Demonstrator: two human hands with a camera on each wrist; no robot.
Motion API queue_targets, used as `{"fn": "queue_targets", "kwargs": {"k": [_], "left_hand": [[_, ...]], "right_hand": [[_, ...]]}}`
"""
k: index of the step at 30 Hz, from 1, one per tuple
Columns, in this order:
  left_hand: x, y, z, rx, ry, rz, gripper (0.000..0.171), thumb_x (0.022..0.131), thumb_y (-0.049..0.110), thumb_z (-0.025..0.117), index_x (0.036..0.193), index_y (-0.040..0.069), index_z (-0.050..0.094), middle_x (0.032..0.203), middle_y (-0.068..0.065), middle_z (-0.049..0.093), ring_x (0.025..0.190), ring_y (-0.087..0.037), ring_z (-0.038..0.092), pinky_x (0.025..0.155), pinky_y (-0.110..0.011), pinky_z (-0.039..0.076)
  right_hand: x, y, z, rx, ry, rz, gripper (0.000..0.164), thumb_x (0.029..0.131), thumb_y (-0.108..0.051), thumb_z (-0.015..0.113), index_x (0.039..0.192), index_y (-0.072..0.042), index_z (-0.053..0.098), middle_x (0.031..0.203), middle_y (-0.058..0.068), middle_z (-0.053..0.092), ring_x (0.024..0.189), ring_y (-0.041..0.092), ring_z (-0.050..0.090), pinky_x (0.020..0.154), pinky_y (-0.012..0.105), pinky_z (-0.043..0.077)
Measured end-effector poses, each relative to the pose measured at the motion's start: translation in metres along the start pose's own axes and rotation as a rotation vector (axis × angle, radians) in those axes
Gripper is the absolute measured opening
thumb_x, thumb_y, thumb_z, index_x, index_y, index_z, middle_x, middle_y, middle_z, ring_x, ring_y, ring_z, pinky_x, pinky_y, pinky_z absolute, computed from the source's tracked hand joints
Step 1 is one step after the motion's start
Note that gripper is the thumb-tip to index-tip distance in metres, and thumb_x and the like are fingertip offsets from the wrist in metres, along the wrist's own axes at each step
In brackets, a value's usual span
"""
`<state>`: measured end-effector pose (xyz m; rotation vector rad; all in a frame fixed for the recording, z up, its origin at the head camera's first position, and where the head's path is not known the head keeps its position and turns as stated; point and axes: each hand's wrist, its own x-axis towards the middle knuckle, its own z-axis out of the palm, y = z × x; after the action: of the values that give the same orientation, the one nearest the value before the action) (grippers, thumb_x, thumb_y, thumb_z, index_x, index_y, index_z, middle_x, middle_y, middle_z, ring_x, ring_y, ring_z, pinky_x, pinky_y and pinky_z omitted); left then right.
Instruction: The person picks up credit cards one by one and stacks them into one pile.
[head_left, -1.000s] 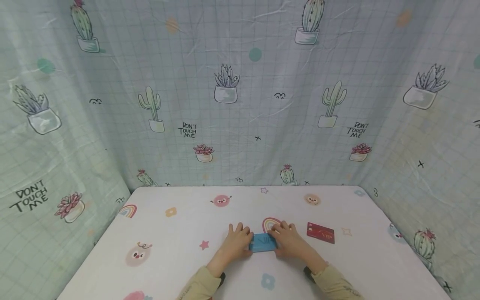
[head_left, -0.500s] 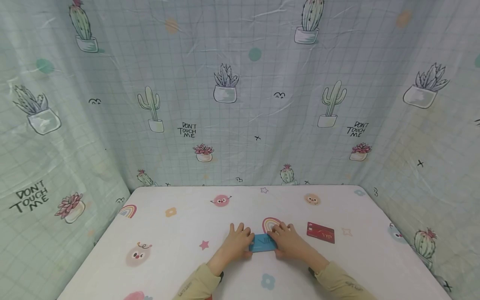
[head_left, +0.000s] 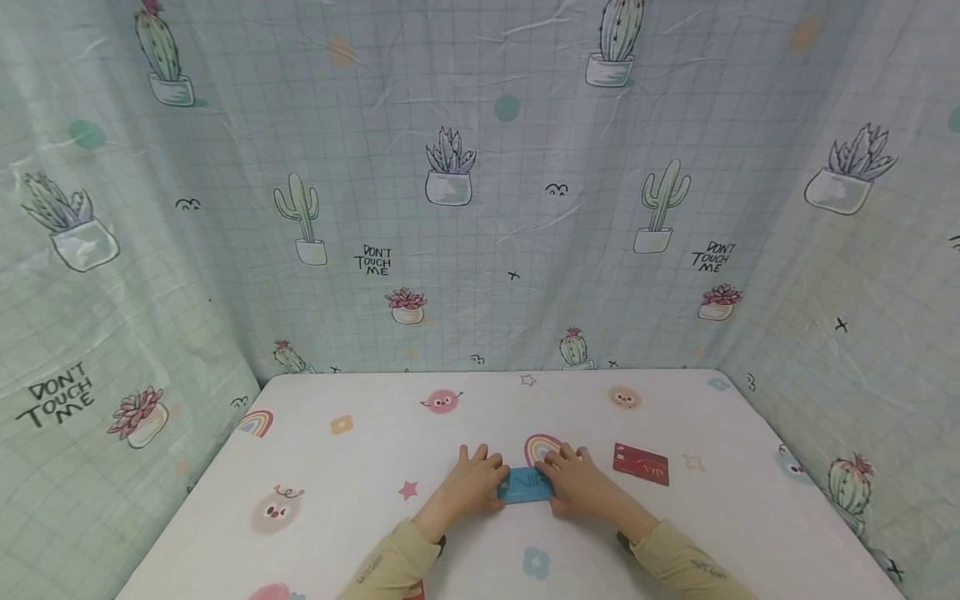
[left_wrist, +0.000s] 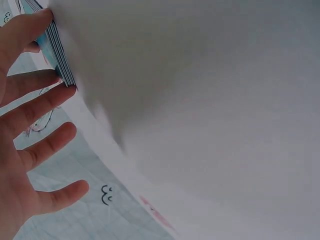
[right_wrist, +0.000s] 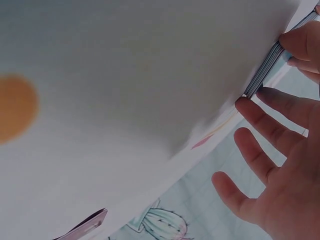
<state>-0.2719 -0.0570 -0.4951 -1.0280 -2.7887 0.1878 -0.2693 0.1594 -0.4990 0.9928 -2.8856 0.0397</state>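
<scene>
A stack of blue cards [head_left: 526, 485] with VIP lettering on top lies on the table between both hands. My left hand [head_left: 474, 482] grips its left end, thumb at the near edge and fingers at the far edge and corner. The right hand [head_left: 576, 483] pinches the right end in a mirrored way, its fingers covering part of the lettering. In the left wrist view the layered edges of the card stack [left_wrist: 60, 54] show beside the thumb, with the outer fingers spread. The right wrist view shows the same layered stack [right_wrist: 264, 69] between thumb and fingertips.
A single red VIP card [head_left: 641, 464] lies to the right of the right hand; in the right wrist view this red card [right_wrist: 86, 227] is seen nearly edge-on. Part of a red item [head_left: 415, 591] shows beside the left sleeve. A printed white cloth covers the table [head_left: 360, 467], with cactus-patterned curtains [head_left: 480, 317] around it.
Both hands and the card stack stay almost still. The left sleeve has shifted slightly, and more of the red item beside it shows. The head view has tilted a little.
</scene>
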Motion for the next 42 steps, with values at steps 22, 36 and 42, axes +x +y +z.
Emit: {"fn": "queue_targets", "kwargs": {"k": [22, 36, 42], "left_hand": [[-0.004, 0.004, -0.005, 0.078, 0.064, -0.013, 0.050, 0.071, 0.047, 0.067, 0.111, 0.019, 0.056, 0.100, 0.001, 0.057, 0.093, -0.017, 0.045, 0.084, -0.049, 0.041], [-0.004, 0.017, -0.019, 0.136, 0.216, 0.077, 0.048, 0.071, 0.049, 0.067, 0.110, 0.023, 0.057, 0.099, 0.004, 0.056, 0.091, -0.015, 0.044, 0.080, -0.043, 0.040], [0.005, 0.028, -0.027, 0.157, 0.268, 0.123, 0.046, 0.072, 0.049, 0.065, 0.111, 0.026, 0.057, 0.102, 0.006, 0.056, 0.095, -0.014, 0.046, 0.082, -0.041, 0.041]], "right_hand": [[-0.006, 0.003, -0.002, 0.059, -0.024, 0.041, 0.060, 0.074, -0.037, 0.067, 0.126, -0.015, 0.048, 0.113, 0.005, 0.056, 0.097, 0.022, 0.043, 0.088, 0.052, 0.035], [-0.035, 0.011, -0.007, 0.038, 0.091, 0.004, 0.057, 0.075, -0.035, 0.066, 0.124, -0.012, 0.050, 0.104, 0.001, 0.057, 0.090, 0.017, 0.042, 0.076, 0.040, 0.036], [-0.045, 0.019, -0.007, 0.017, 0.156, 0.009, 0.052, 0.075, -0.034, 0.065, 0.121, -0.012, 0.053, 0.101, -0.001, 0.057, 0.089, 0.016, 0.043, 0.075, 0.040, 0.037]]}}
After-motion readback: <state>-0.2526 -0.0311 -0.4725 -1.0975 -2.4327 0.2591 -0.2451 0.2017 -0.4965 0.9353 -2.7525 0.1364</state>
